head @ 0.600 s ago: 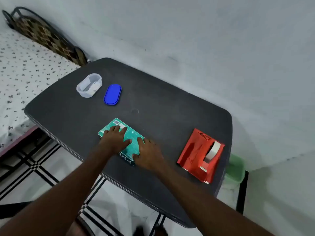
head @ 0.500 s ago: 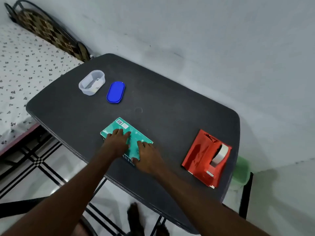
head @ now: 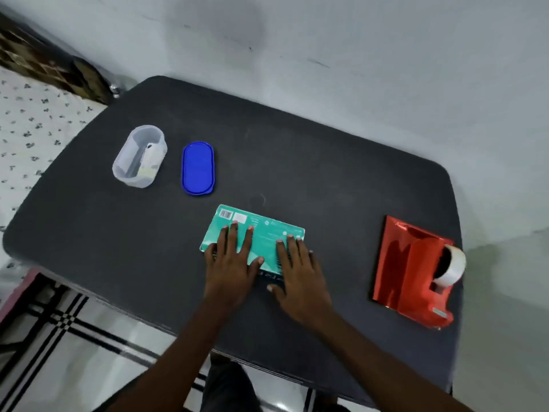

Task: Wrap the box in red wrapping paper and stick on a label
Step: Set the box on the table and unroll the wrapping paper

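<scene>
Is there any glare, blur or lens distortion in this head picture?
Head view: the red wrapping paper is glossy and mirrors dark shapes; the wide lens bows the table edges; the whole frame is slightly soft, so the small print on the box is unreadable; light is even, shadows faint.

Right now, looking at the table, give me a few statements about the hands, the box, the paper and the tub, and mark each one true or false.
1. Both the left hand and the right hand lie flat on the teal box. True.
2. The box is already wrapped in red. False: the red wrapping paper lies apart on the table.
3. The tape dispenser sits on the red paper. True.
4. The blue lid closes the clear tub. False: it lies beside the tub.
</scene>
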The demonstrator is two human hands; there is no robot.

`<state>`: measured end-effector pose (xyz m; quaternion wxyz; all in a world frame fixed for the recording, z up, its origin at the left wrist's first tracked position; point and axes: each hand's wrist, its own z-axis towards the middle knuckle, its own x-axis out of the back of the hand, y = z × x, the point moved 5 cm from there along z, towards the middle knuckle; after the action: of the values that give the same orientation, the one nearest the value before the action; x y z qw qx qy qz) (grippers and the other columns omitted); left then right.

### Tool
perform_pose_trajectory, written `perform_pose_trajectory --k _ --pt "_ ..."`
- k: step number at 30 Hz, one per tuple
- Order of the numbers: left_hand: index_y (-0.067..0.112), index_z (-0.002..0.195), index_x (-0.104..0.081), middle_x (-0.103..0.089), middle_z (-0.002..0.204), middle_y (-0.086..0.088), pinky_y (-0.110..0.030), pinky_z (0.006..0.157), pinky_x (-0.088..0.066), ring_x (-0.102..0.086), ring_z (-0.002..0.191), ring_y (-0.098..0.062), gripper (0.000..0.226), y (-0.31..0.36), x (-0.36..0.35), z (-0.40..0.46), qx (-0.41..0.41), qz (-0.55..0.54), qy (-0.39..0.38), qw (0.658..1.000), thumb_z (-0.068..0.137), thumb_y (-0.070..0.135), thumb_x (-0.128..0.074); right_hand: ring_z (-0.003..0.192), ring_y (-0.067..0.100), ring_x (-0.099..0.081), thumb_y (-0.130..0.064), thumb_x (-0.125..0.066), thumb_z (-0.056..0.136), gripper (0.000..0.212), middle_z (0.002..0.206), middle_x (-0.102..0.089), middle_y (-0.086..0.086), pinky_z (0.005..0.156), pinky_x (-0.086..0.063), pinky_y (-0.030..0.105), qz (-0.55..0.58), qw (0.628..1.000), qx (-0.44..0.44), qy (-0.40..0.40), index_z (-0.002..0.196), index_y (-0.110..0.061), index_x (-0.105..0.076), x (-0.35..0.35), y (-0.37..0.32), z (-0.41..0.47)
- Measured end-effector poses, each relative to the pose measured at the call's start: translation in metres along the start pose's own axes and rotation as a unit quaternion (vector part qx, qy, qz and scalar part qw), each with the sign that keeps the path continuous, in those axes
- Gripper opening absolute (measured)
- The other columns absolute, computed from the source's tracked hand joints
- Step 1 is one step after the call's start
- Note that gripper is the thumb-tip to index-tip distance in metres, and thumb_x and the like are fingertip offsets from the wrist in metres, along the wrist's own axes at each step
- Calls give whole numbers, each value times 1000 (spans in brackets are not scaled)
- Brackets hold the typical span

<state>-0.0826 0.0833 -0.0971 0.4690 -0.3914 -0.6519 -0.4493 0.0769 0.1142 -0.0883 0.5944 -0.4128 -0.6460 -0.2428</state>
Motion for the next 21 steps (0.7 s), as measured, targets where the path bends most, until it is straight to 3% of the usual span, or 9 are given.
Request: perform_pose_trajectory --k 5,11,15,21 --pt "23 156 -29 -29 159 -13 -56 100 -34 -33 140 -36 71 -16 9 50 -61 41 9 997 96 62 -22 154 29 10 -53 -45 92 91 168 4 13 124 -8 48 41 995 -84 26 160 -13 -1 -12 -16 35" --pt "23 154 -32 -35 155 -17 -51 95 -35 -37 132 -37 71 -14 12 97 -116 79 54 989 96 64 -24 154 25 10 -46 -50 95 87 168 2 10 124 -3 43 71 988 -120 70 160 -14 -3 -10 -2 70" --pt "25 153 -32 -36 152 -16 -51 98 -34 -38 129 -36 72 -3 16 130 -138 82 74 984 96 67 -21 155 27 5 -45 -62 89 95 168 -3 11 125 -11 46 67 986 -113 99 160 -13 -8 -3 20 94" --pt "27 151 -38 -39 152 -13 -50 99 -33 -41 124 -35 76 7 20 183 -188 102 120 969 92 72 -21 154 29 -7 -69 -61 80 106 165 -16 13 125 -14 48 21 986 -116 116 158 -10 -19 8 44 130"
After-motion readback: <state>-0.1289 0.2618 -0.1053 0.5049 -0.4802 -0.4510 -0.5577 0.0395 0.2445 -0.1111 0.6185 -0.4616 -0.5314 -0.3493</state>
